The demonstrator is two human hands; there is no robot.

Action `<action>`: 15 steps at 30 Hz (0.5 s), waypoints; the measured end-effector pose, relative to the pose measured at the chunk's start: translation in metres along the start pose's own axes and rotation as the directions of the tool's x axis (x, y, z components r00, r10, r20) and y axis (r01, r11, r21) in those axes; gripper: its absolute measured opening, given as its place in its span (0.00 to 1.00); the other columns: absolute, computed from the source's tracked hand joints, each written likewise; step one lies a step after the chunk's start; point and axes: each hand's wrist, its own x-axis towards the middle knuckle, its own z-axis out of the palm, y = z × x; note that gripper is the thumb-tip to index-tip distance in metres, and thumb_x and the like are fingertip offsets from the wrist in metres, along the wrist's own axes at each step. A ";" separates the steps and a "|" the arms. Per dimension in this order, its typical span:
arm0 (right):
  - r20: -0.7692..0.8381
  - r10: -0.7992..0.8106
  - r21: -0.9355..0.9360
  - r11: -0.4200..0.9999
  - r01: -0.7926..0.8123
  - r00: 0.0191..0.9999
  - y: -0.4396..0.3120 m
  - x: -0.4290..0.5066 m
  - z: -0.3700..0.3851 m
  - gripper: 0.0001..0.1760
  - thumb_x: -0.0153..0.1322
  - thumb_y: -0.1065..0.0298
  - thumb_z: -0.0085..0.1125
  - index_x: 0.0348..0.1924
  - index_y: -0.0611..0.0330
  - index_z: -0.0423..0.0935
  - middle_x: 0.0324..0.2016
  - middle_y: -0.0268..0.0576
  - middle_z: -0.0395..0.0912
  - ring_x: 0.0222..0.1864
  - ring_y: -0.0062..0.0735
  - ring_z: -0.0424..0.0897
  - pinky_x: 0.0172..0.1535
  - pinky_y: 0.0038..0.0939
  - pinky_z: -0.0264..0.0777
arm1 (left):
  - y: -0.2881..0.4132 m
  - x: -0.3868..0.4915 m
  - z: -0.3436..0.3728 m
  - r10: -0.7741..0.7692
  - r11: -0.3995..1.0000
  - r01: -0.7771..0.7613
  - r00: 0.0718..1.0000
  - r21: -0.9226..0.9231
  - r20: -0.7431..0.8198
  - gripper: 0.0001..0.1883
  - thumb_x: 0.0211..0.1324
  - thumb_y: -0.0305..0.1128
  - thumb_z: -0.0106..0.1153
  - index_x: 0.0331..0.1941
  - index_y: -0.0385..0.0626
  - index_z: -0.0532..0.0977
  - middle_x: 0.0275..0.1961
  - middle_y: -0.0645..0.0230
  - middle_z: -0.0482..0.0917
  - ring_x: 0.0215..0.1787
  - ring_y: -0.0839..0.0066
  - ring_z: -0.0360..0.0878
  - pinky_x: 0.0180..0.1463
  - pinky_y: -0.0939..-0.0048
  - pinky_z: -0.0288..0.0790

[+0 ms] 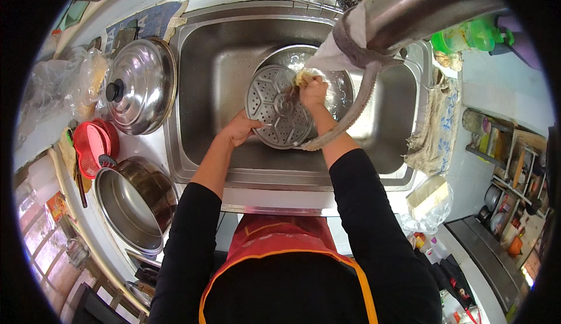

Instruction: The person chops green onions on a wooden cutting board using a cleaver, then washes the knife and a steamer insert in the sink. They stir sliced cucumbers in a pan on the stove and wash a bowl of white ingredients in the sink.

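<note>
My left hand (241, 129) grips the lower left rim of a round perforated metal steamer tray (274, 104) with its thumb on top. The tray is tilted over a shiny metal basin (342, 89) in the stainless steel sink (210, 82). My right hand (313, 90) holds a yellowish scrubber (303, 78) against the tray's upper right part. Water shows in the basin. A faucet wrapped in white cloth (342, 43), with a grey strap hanging from it, covers part of the basin.
Left of the sink are a domed metal lid (136, 87), red plastic baskets (94, 142) and a large metal pot (136, 205) on its side. A wire rack (307, 1) with a loofah stands behind. To the right lie a cloth (431, 126) and a green bottle (469, 36).
</note>
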 end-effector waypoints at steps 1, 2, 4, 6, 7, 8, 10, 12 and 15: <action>0.031 0.036 0.025 0.999 -0.037 0.999 -0.006 0.001 0.002 0.12 0.58 0.74 0.57 0.35 0.61 0.81 0.41 0.53 0.76 0.43 0.53 0.73 0.51 0.42 0.68 | 0.004 -0.001 0.002 -0.005 0.999 0.005 1.000 0.039 -0.005 0.27 0.51 0.18 0.56 0.58 0.45 0.67 0.52 0.65 0.77 0.53 0.69 0.76 0.54 0.64 0.71; -0.050 -0.056 0.215 0.974 0.065 0.997 -0.018 -0.003 0.010 0.13 0.57 0.74 0.59 0.36 0.63 0.80 0.41 0.56 0.75 0.42 0.55 0.73 0.51 0.42 0.68 | 0.004 0.002 0.003 -0.030 0.998 0.030 1.000 0.051 0.000 0.27 0.51 0.18 0.56 0.58 0.46 0.67 0.51 0.66 0.78 0.52 0.69 0.76 0.52 0.64 0.71; -0.056 -0.311 0.347 0.885 0.310 0.949 -0.068 -0.030 -0.003 0.15 0.59 0.74 0.61 0.40 0.55 0.81 0.45 0.51 0.75 0.45 0.53 0.74 0.52 0.43 0.69 | -0.001 0.009 -0.005 -0.074 0.996 0.074 0.997 0.048 -0.008 0.27 0.51 0.18 0.56 0.58 0.48 0.67 0.51 0.67 0.78 0.51 0.70 0.76 0.50 0.64 0.72; -0.051 -0.467 0.365 0.814 0.452 0.883 -0.105 -0.049 -0.026 0.16 0.59 0.74 0.60 0.40 0.55 0.81 0.44 0.52 0.76 0.46 0.53 0.74 0.52 0.43 0.69 | 0.001 0.005 -0.008 -0.058 0.996 0.058 0.998 0.067 0.003 0.28 0.51 0.19 0.57 0.58 0.48 0.67 0.50 0.67 0.78 0.50 0.71 0.76 0.48 0.65 0.72; -0.053 -0.474 0.412 0.791 0.452 0.879 -0.107 -0.051 -0.028 0.16 0.59 0.74 0.60 0.41 0.55 0.81 0.43 0.52 0.76 0.46 0.53 0.75 0.51 0.43 0.70 | 0.001 0.003 -0.007 -0.052 0.995 0.051 0.999 0.083 0.013 0.28 0.51 0.20 0.57 0.59 0.49 0.66 0.50 0.68 0.78 0.50 0.71 0.76 0.47 0.65 0.72; -0.007 -0.360 0.417 0.847 0.329 0.933 -0.100 -0.045 -0.027 0.14 0.60 0.74 0.59 0.40 0.57 0.81 0.43 0.53 0.75 0.47 0.52 0.74 0.52 0.42 0.69 | -0.001 0.001 -0.005 -0.065 0.994 0.065 0.998 0.092 -0.005 0.29 0.51 0.19 0.57 0.59 0.49 0.66 0.50 0.67 0.78 0.50 0.71 0.76 0.47 0.65 0.72; 0.070 -0.119 0.416 0.906 0.079 0.990 -0.059 -0.011 -0.017 0.12 0.62 0.73 0.58 0.39 0.62 0.80 0.44 0.55 0.74 0.47 0.51 0.72 0.54 0.42 0.67 | 0.001 -0.001 0.002 -0.076 0.989 0.081 0.996 0.121 -0.046 0.30 0.51 0.19 0.57 0.60 0.49 0.65 0.50 0.67 0.78 0.50 0.72 0.76 0.47 0.66 0.72; 0.090 -0.032 0.012 0.999 0.031 0.995 0.002 0.007 -0.006 0.13 0.64 0.70 0.57 0.42 0.59 0.80 0.42 0.53 0.77 0.49 0.44 0.73 0.56 0.37 0.65 | 0.007 -0.003 0.007 -0.067 0.983 0.074 0.997 0.168 -0.047 0.28 0.54 0.24 0.58 0.61 0.49 0.64 0.52 0.67 0.77 0.52 0.72 0.75 0.49 0.65 0.72; 0.146 0.105 -0.091 0.992 -0.092 0.984 -0.005 0.007 -0.009 0.13 0.61 0.72 0.58 0.40 0.59 0.80 0.43 0.51 0.76 0.49 0.48 0.73 0.55 0.38 0.65 | 0.001 0.006 0.011 -0.025 1.000 0.025 1.000 0.008 -0.014 0.26 0.60 0.40 0.57 0.61 0.50 0.64 0.55 0.66 0.75 0.56 0.71 0.73 0.52 0.61 0.72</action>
